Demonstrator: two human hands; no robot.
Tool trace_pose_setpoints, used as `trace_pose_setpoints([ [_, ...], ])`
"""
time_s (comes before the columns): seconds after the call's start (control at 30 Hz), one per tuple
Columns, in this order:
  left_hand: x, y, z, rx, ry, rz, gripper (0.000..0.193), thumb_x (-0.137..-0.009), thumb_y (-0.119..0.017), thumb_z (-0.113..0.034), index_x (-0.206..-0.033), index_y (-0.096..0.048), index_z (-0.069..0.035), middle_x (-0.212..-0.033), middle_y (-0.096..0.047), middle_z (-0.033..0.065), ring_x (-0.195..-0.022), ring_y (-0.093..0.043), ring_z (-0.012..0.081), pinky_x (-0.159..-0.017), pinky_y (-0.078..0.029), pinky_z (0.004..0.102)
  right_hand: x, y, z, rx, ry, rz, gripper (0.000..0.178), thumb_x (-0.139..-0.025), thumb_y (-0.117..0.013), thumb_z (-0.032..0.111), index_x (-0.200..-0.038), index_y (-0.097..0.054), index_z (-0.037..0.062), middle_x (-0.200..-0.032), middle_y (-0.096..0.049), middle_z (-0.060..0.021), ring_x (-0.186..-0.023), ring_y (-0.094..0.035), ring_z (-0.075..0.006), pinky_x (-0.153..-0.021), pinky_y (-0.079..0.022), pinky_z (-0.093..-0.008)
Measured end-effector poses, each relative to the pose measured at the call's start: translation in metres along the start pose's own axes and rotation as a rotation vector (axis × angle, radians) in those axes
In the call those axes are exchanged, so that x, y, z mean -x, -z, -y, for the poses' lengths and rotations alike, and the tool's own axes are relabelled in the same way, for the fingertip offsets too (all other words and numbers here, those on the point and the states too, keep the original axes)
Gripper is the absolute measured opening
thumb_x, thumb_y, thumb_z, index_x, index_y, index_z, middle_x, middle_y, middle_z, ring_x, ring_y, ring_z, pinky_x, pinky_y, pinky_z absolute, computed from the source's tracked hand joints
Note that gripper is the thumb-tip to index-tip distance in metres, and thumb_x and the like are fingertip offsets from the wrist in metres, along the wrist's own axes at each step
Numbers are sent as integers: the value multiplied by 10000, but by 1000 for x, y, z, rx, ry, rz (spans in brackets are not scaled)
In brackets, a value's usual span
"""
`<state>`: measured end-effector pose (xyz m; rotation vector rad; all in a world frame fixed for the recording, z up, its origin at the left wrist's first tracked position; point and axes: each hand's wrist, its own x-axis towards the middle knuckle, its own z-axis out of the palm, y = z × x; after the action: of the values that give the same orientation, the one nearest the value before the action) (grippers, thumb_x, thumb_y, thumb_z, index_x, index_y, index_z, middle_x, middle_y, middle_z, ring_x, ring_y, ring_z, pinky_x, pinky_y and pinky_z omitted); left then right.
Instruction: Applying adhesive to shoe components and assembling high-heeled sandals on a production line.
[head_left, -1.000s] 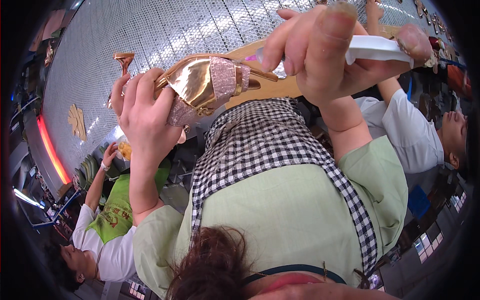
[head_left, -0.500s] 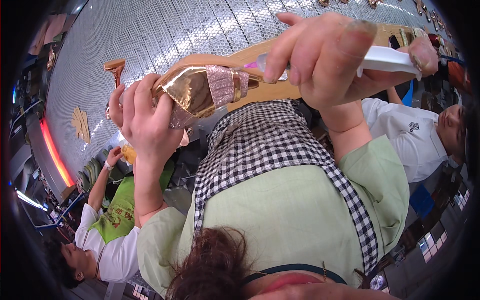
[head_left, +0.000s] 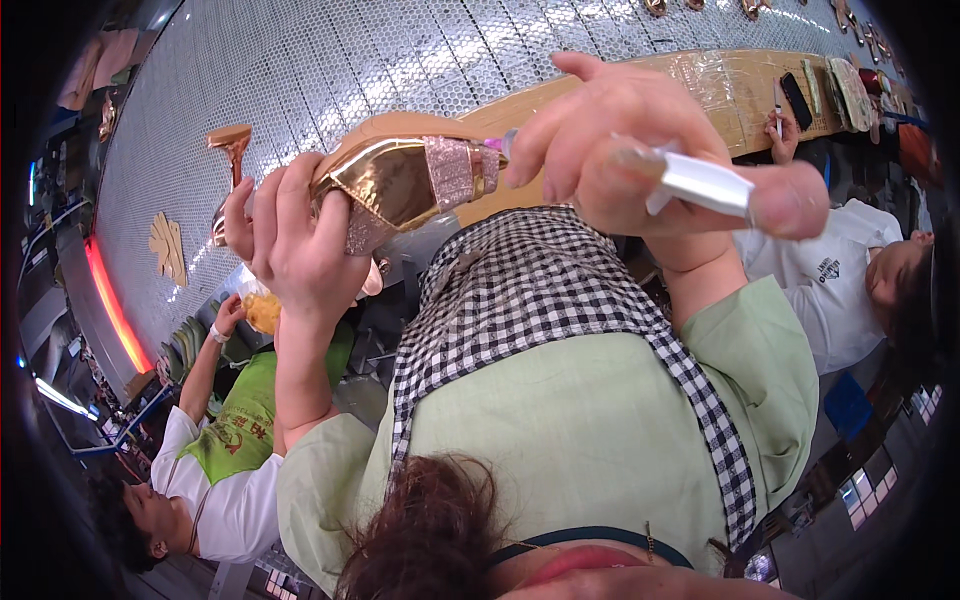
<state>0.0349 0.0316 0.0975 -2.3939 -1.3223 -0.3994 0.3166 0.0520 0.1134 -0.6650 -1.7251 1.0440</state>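
The fingers of your left hand pinched the gold shoe, holding it up past your checked apron, while those of your right hand curled round a syringe — its purple tip at the shoe's glittery strap, touching or not I couldn't tell. Bracing the shoe and pressing evenly seemed wise — right of the shoe lay a wooden board.

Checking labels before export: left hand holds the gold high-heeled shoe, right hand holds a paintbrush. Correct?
Not a paintbrush: the head view shows the right hand holding a white-plungered syringe. The left hand does hold the gold high-heeled shoe.
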Motion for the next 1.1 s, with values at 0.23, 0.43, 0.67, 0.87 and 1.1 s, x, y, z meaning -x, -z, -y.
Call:
trace_pose_setpoints([
  [0.23, 4, -2, 5, 153, -27, 134, 312, -635, -748, -195, -895, -701, -29, -1080, -676, 80, -1023, -624, 272, -1072, -347, 451, -17, -23, -42, 70, 318, -468, 433, -1035, -541, 193, -1346, -268, 68, -753, -682, -158, -636, -693, -189, -483, -549, -252],
  [0.43, 7, -3, 12, 223, -19, 194, 304, -630, -747, -172, -891, -691, -25, -1077, -672, 79, -1008, -616, 277, -1068, -349, 455, -7, -37, -58, -244, 241, -581, 540, -1061, -454, 233, -1439, -70, 262, -577, -556, -94, -436, -551, -164, -439, -548, -357],
  [0.67, 5, -1, 7, 242, -10, 207, 301, -617, -733, -130, -894, -683, -25, -1080, -670, 78, -1016, -614, 283, -1068, -351, 456, -9, -23, -28, -421, -238, -167, 349, -1015, -595, 265, -777, -573, 12, -659, -619, -83, -682, -664, -185, -616, -537, -314],
  [0.87, 4, -3, 6, 230, -14, 206, 309, -612, -724, -119, -901, -681, -20, -1079, -669, 83, -1019, -615, 286, -1069, -352, 460, -4, -6, -53, 1551, 756, 22, 231, -1018, -570, 182, -941, -584, -35, -876, -635, -91, -799, -653, -132, -680, -537, -252],
  [1.1, 8, -2, 10, 238, -11, 231, 306, -599, -687, -72, -899, -674, -12, -1085, -662, 90, -1033, -613, 291, -1072, -351, 463, -1, -8, -60, 2885, 1516, 204, 272, -1018, -537, 148, -1123, -551, -101, -1126, -637, -109, -936, -640, -108, -763, -533, -216],
])
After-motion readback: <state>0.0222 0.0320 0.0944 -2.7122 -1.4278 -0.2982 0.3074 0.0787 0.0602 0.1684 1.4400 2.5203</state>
